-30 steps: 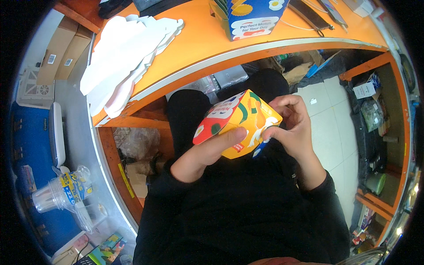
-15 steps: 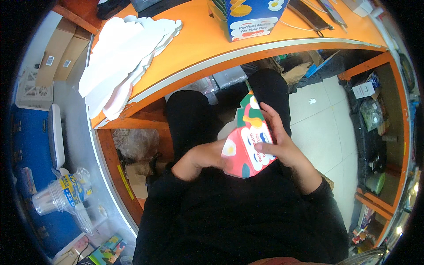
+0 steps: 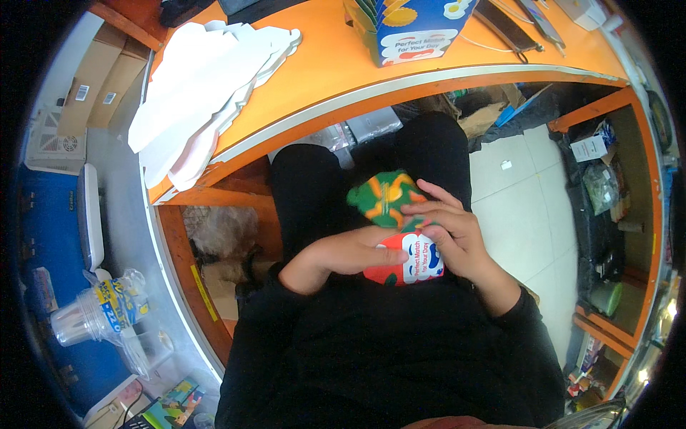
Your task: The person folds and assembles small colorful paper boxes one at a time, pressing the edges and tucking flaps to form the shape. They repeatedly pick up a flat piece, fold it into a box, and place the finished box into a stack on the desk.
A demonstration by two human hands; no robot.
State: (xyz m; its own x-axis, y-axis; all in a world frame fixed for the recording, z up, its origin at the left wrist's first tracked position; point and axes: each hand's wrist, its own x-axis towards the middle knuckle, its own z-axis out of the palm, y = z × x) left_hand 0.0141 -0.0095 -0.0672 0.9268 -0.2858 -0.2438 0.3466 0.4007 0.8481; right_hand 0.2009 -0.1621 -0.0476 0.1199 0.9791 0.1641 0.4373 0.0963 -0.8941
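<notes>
A small folding carton [image 3: 423, 268] is held over my lap, its lower part red with a white label. Its upper flap, green with orange and yellow shapes, leans away toward my knees. My left hand [image 3: 343, 254] grips the carton's left side, thumb across the red panel, the other fingers mostly hidden behind. My right hand [image 3: 457, 236] is closed on the right side at the fold between flap and body, with fingers over the green flap and thumb near the label's top.
On the orange desk [image 3: 321, 107] lies a stack of white die-cut sheets [image 3: 196, 86]. A blue printed carton [image 3: 421, 36] stands farther right, near a dark strap-like item [image 3: 506, 27]. Wrapped plastic cups [image 3: 78, 318] are at far left. Orange shelving [image 3: 647, 214] borders the right.
The carton has turned, and its green flap now tilts forward and left. My left hand's thumb has come onto the front panel; my right hand has shifted up to the fold.
</notes>
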